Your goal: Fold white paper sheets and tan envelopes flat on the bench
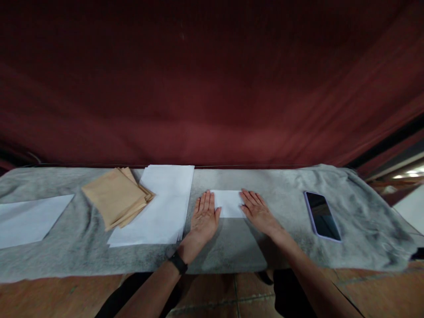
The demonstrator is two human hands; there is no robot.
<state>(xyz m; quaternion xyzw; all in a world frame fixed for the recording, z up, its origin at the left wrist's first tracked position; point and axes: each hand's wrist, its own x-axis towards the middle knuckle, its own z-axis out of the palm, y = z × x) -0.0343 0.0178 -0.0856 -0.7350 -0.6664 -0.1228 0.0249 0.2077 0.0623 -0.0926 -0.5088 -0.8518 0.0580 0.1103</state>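
Note:
A small white rectangle of paper [229,204], apparently folded, lies flat on the grey cloth in front of me. My left hand [203,215] rests flat over its left end, fingers stretched out and pointing away from me. Over the right end lies my right hand [258,211], also flat, with its fingers extended. Both palms face down, and the middle of the paper shows between them. The paper's two ends are partly hidden under the hands. A dark watch [178,261] is on my left wrist.
Left of my hands lies a stack of white sheets [165,212], partly covered by brown envelopes [114,196]. Another white sheet [29,218] is at the far left. A phone [322,215] lies to the right on the grey cloth [281,251]. A dark red curtain [212,97] hangs behind.

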